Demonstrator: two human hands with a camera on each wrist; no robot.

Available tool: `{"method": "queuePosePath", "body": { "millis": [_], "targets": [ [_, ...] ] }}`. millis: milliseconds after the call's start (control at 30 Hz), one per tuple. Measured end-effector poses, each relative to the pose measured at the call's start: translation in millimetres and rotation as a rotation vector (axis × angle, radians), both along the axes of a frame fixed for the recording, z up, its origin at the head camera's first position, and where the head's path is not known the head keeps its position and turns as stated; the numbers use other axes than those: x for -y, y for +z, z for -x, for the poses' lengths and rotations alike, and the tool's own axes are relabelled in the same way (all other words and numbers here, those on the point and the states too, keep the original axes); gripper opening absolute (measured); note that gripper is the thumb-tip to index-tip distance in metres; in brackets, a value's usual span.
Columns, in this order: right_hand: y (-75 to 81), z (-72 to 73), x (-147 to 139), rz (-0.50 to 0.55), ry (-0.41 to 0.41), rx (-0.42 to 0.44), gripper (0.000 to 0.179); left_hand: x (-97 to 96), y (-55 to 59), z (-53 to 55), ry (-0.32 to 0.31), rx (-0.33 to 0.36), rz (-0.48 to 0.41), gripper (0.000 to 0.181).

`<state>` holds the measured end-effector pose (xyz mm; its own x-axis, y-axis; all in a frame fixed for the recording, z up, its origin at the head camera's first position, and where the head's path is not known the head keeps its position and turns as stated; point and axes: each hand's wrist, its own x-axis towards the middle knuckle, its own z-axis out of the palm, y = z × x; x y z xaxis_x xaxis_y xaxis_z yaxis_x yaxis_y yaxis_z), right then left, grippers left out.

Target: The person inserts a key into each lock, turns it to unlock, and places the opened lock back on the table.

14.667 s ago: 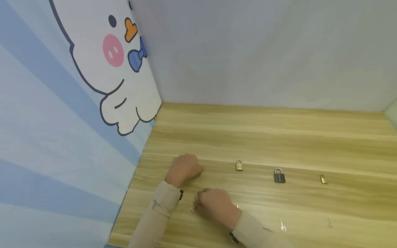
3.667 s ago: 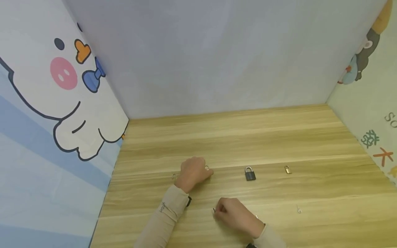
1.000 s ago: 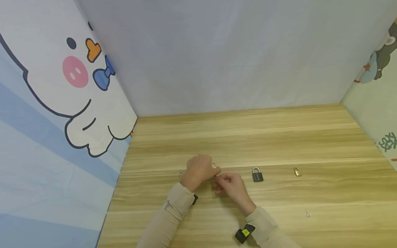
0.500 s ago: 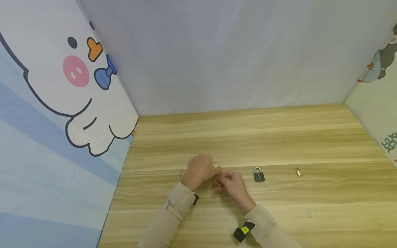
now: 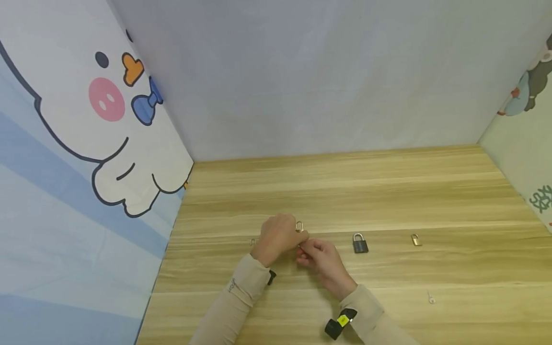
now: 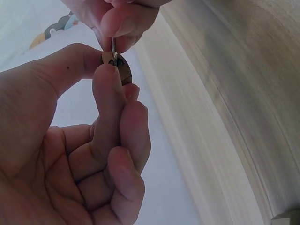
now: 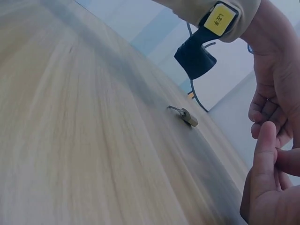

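Padlock (image 6: pixel 124 71), key (image 6: pixel 113 45) in hands (image 5: pixel 278 237) (image 5: pixel 325 264), lettered yellow label (image 7: pixel 218 20)

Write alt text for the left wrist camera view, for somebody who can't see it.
A left hand pinches a small padlock while a right hand, at the top, holds a thin key up to it; how far in the key sits is unclear. A wooden tabletop slants down the right side, with a pale wall behind.
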<state>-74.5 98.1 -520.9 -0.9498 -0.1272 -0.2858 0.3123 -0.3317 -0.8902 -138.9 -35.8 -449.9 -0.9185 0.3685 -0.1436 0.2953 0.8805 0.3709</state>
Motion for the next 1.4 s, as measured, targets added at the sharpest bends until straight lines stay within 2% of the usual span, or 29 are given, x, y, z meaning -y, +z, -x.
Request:
{"method": "queuePosePath", "body": {
  "millis": [167,400,533,700,833,1033,1200,1300,1400],
  "targets": [
    [2.7,-1.8,-4.9,-0.039,0.051,-0.007,0.026,0.1,0.3,-1.0,0.004,-0.009,0.026,0.045],
    [7.5,-3.4,-12.7,-0.152,0.112,-0.051,0.031,2.1,3.7,-3.5,-0.016,-0.032,0.032,0.045],
    [9.4,-4.1,-19.7,-0.182,0.112,-0.078,0.03,5.6,9.2,-5.0,-0.042,-0.069,0.046,0.046],
    [9.1,-4.1,-28.6,-0.194,0.087,-0.071,0.03,11.6,13.7,-5.1,-0.081,-0.086,0.037,0.045],
    [10.3,-4.2,-34.6,-0.24,0.087,-0.082,0.03,17.2,12.9,-1.6,-0.163,-0.088,0.03,0.036],
    [15.3,-2.5,-40.9,-0.336,0.072,-0.154,0.027,26.9,11.1,5.7,-0.362,-0.097,0.029,0.019],
    [21.3,0.3,-43.0,-0.465,0.05,-0.349,0.022,29.5,15.5,7.6,-0.487,-0.161,0.013,0.016],
    [23.6,2.8,-44.7,-0.577,0.041,-0.478,0.021,29.0,18.0,7.4,-0.528,-0.194,0.018,0.018],
    [28.3,4.2,-46.0,-0.647,0.039,-0.535,0.017,28.7,19.1,6.9,-0.557,-0.21,0.014,0.02]
  ]
}}
